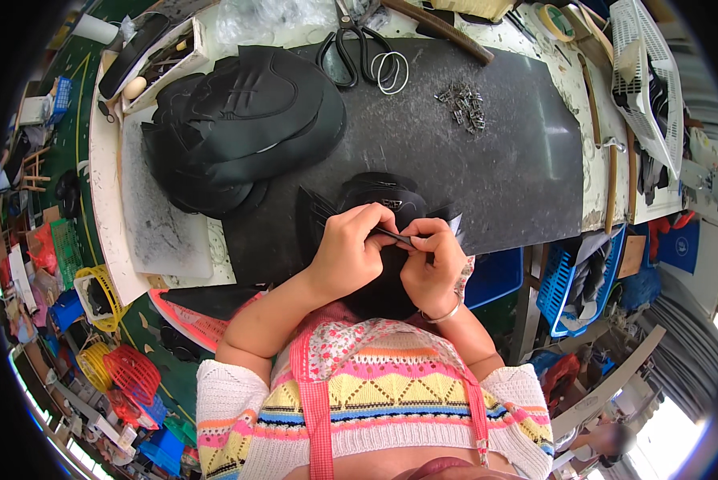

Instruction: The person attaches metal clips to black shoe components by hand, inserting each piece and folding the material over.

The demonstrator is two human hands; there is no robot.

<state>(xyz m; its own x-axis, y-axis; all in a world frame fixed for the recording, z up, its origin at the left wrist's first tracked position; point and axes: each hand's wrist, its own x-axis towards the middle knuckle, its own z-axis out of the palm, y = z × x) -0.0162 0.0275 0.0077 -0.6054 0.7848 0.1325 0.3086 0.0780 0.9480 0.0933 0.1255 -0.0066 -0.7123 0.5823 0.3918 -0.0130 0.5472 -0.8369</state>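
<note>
Above the near edge of the black work mat (519,176), my left hand (349,248) and my right hand (432,262) are close together. Both have their fingers pinched on a thin black strip (394,236) that runs between them. Just beyond my fingers lie black leather-like pieces (379,188) with a small shiny metal part on top. More dark pieces fan out beside my left wrist. To the far left, a large stack of cut black pieces (255,120) covers part of the mat. A heap of small metal fittings (463,108) sits at the far right of it.
Black-handled scissors (348,48), a pale ring-shaped band (391,74) and a wooden-handled tool (443,30) lie at the back. A white tray (195,48) holds tools at far left. A white basket (647,80) and blue basket (563,300) stand at right.
</note>
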